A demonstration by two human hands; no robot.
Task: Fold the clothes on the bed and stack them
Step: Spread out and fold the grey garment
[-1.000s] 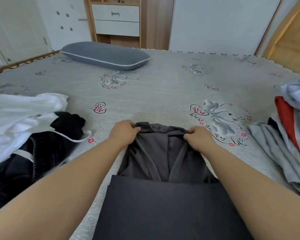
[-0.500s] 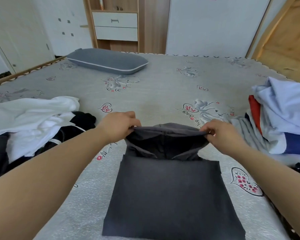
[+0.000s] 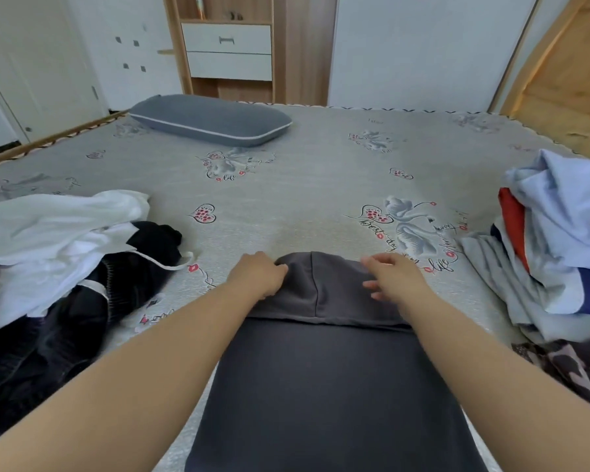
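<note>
The dark grey hoodie's hood (image 3: 324,287) now lies flattened; left hand (image 3: 258,275) pinches its edge, right hand (image 3: 394,275) rests open, ready for folding on the bed (image 3: 304,185).

Both arms reach forward; left grip (image 3: 258,275) curled, right grip (image 3: 394,275) loosely spread.

"life" on the bedsheet (image 3: 321,185)

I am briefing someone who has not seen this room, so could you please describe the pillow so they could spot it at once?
Start at the bed, covered by a grey sheet printed with hearts and swans. The pillow lies at its far left end, before the wooden drawer unit. Unlike the rumpled clothes, it is smooth, oblong, slate grey, with a white seam.
</note>
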